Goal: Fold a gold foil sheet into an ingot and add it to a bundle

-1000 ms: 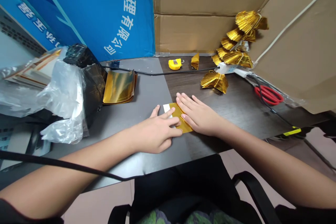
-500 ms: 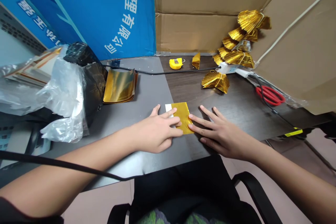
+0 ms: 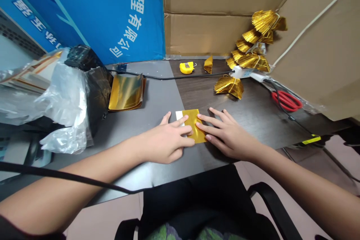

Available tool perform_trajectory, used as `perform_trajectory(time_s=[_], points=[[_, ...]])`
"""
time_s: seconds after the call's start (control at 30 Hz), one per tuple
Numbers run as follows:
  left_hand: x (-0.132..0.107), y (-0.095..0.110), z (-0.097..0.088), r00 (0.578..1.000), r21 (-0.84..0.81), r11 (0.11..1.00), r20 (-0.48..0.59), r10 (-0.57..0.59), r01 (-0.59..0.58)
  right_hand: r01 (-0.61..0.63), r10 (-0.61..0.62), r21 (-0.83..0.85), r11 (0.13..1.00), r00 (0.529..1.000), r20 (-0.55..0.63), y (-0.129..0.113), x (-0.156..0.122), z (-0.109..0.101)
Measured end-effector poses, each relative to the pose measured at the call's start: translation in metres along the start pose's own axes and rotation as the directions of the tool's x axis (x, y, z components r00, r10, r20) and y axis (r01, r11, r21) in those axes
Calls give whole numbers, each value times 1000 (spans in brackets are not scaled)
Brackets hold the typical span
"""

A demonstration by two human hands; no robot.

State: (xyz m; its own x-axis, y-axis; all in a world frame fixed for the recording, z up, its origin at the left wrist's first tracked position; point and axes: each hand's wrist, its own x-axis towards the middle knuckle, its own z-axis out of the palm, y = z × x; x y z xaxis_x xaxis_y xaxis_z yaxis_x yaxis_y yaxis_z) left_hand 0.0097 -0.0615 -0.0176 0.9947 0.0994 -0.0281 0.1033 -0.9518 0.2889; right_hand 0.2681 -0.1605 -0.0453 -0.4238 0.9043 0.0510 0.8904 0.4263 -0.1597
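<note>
A folded sheet of gold foil paper [image 3: 192,115] lies flat on the table in front of me, with a white strip [image 3: 179,116] showing along its left edge. My left hand [image 3: 165,138] is open, its fingertips resting on the paper's left part. From the other side my right hand [image 3: 229,135] reaches in, fingers spread, with fingertips touching the gold surface near its right edge. Neither hand grips anything. Left of centre sits a stack of gold foil sheets [image 3: 126,92]. Pleated gold paper bundles [image 3: 229,86] tied with string are at the right.
A yellow tape measure [image 3: 186,68] and a small folded gold piece [image 3: 208,64] stand at the back. Red-handled scissors [image 3: 287,101], a white power strip [image 3: 242,72] and cables are on the right. Plastic-wrapped bags [image 3: 67,93] crowd the left; a cardboard wall [image 3: 202,33] closes the back.
My right hand has slid left, its fingertips moving from the paper's right edge further onto its surface. My left hand stays in place on the paper. The whole view has shifted slightly.
</note>
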Motion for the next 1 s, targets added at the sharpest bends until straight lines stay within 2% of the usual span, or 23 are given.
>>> perform_trajectory(time_s=[0.23, 0.37, 0.53, 0.67, 1.0], points=[[0, 0, 0, 1000, 23, 1000, 16, -10, 10, -101, 101, -33, 994, 995, -23, 3, 24, 2], [0, 1, 0, 999, 45, 999, 32, -22, 20, -135, 134, -63, 989, 991, -11, -3, 34, 3], [0, 1, 0, 1000, 50, 999, 25, -15, 14, -60, 54, -112, 992, 997, -62, -18, 33, 5], [0, 1, 2, 1000, 60, 998, -18, 5, -4, 21, -23, -84, 996, 1000, -19, -24, 30, 8], [-1, -4, 11, 993, 85, 996, -121, 13, -3, 30, -30, -79, 996, 1000, -4, -20, 28, 12]])
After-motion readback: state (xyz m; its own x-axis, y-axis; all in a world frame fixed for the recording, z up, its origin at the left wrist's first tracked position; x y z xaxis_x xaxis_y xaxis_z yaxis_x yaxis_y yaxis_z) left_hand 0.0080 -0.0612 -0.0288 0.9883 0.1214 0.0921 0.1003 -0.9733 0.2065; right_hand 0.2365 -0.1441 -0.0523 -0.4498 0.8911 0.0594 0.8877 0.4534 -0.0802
